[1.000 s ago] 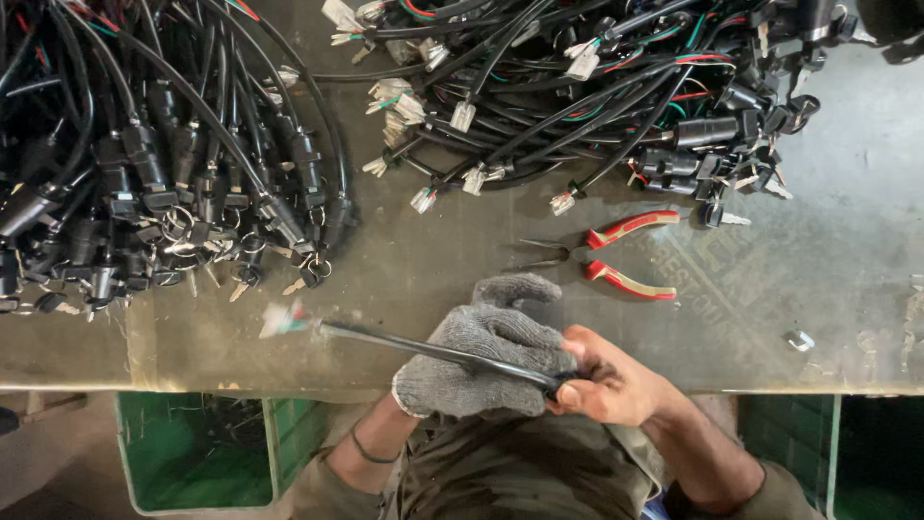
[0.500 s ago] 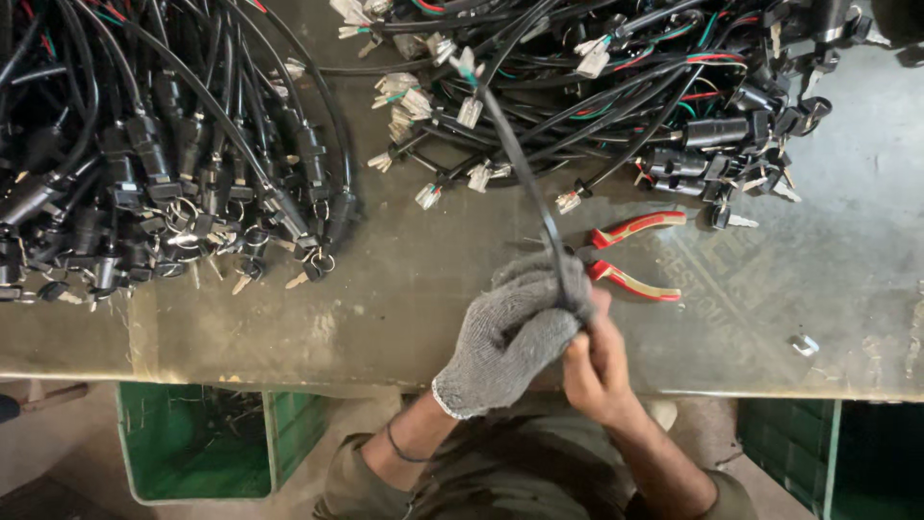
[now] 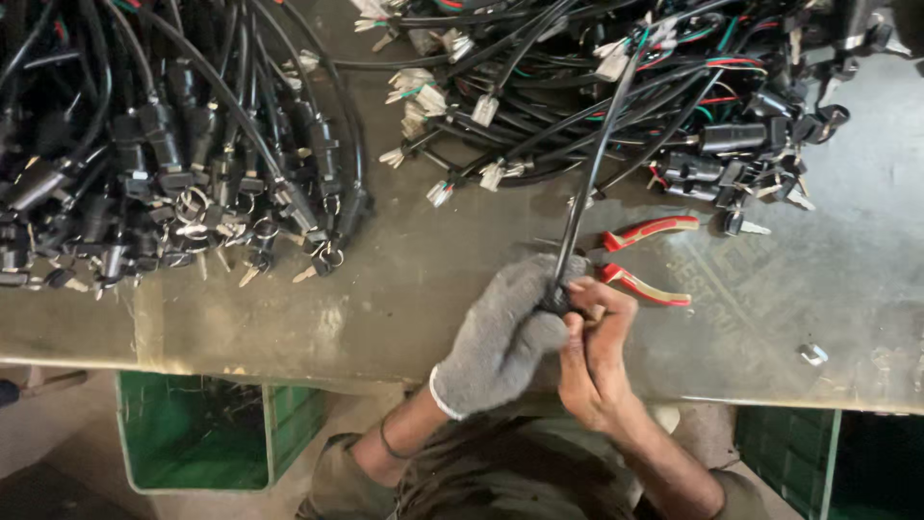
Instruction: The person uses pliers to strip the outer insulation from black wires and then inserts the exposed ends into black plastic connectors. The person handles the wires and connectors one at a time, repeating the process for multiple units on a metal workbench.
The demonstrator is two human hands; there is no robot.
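Note:
My left hand, in a grey knit glove, grips the lower end of a black sheathed cable near the front edge of the grey workbench. My bare right hand pinches the same cable end from the right, fingers touching the glove. The cable rises away from me, tilted right, and its far end with a white connector and coloured wires sits over the right-hand pile of cables. Red-handled pliers lie on the bench just right of my hands.
A big heap of black cables with key switches and keys covers the bench's left half. Green plastic crates stand on the floor under the front edge, another at the right. A small metal bit lies at right.
The cable lay across my hands pointing left a second ago; it has swung up and round to point away, tilted right. Both hands stayed together at its near end.

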